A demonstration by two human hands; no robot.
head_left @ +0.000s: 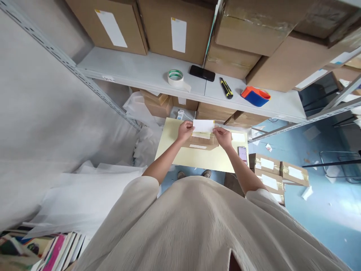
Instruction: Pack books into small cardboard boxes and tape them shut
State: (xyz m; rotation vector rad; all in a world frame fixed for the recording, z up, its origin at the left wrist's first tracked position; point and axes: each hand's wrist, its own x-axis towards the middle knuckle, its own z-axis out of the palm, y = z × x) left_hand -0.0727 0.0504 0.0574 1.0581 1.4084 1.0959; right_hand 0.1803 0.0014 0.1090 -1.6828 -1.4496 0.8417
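Note:
A white label (203,125) with a small yellow corner is stretched between my two hands. My left hand (185,131) pinches its left edge, and my right hand (222,137) pinches the right one. Below the label lies a brown cardboard box (205,142) with white strips on it, resting on the pale yellow tabletop (172,150). Whether the label touches the box I cannot tell. To the right of my right hand are a white paper (238,137) and a phone (242,154) with a lit screen.
On the shelf (135,71) ahead lie a tape roll (175,78), a dark phone (202,73), a box cutter (226,88) and an orange-blue tape dispenser (255,96). Labelled cartons (267,177) stand right of the table. White wrapping sheets (84,195) and books (56,252) are at left.

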